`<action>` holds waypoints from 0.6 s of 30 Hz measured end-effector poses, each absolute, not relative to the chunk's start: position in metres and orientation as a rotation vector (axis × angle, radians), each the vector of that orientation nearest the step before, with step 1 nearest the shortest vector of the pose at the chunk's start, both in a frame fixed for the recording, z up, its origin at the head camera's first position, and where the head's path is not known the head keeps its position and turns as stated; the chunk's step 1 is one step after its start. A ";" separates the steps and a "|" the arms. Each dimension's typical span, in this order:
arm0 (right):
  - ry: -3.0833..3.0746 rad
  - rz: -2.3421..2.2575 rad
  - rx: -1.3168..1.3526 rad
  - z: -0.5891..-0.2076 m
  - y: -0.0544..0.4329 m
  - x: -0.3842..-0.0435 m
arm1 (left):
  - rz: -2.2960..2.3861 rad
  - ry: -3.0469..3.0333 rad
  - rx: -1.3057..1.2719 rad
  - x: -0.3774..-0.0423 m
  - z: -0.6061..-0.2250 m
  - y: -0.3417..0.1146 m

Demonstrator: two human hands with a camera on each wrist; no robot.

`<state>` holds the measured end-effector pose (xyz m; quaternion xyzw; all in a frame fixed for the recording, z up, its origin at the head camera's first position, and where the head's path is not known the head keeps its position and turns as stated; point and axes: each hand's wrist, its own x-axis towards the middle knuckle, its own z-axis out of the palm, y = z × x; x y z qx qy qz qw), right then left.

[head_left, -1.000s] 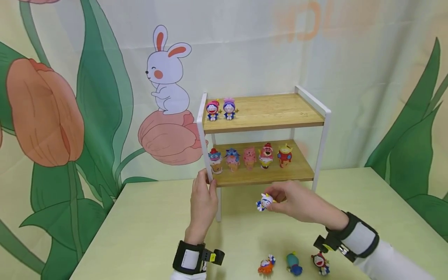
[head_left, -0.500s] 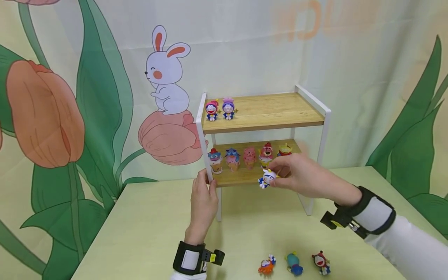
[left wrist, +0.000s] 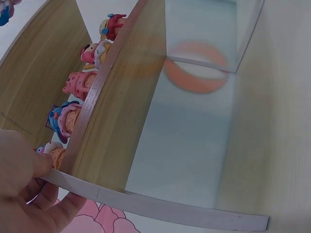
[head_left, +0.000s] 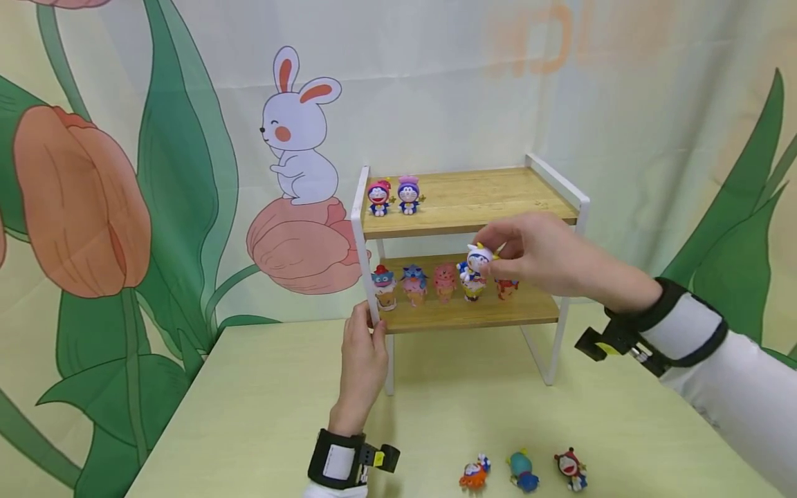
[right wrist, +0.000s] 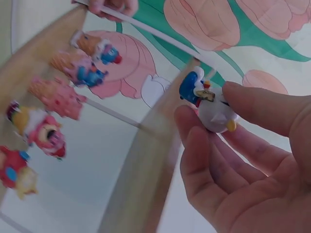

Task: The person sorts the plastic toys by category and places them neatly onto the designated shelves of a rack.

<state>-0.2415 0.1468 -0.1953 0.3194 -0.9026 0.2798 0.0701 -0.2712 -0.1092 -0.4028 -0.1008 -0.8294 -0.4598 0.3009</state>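
Apparently, seven figures [head_left: 445, 280] stand shelved on the rack [head_left: 492, 197]; my right fingers [right wrist: 199, 160] pinch a white-hooded figurine [head_left: 478, 261], my left hand [head_left: 362, 353] grips the rack, and three toys [head_left: 523, 472] remain on the worktop [head_left: 268, 408].

Behind the pale yellow-green desk [head_left: 261, 387] hangs a printed backdrop [head_left: 436, 124], lightly creased. On it, a white rabbit [head_left: 299, 131] with orange inner ears faces left, sitting on a pink tulip [head_left: 292, 245]. A larger orange tulip [head_left: 81, 207] fills the left side, among green leaves [head_left: 174, 159]; faint orange lettering [head_left: 551, 38] shows at upper right.
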 end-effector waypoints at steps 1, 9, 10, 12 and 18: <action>-2.709 0.848 0.949 -0.190 0.146 -0.243 | -1.221 -2.199 -0.269 -0.271 -0.403 -0.109; -2.726 0.893 0.849 -0.158 0.135 -0.258 | -1.227 -2.180 -0.284 -0.272 -0.403 -0.110; -2.736 0.892 0.834 -0.155 0.133 -0.261 | -1.228 -2.177 -0.285 -0.272 -0.403 -0.110; -2.753 0.899 0.802 -0.149 0.130 -0.266 | -1.230 -2.175 -0.285 -0.272 -0.403 -0.110; -2.784 0.850 0.766 -0.137 0.120 -0.284 | -1.227 -2.181 -0.292 -0.272 -0.404 -0.111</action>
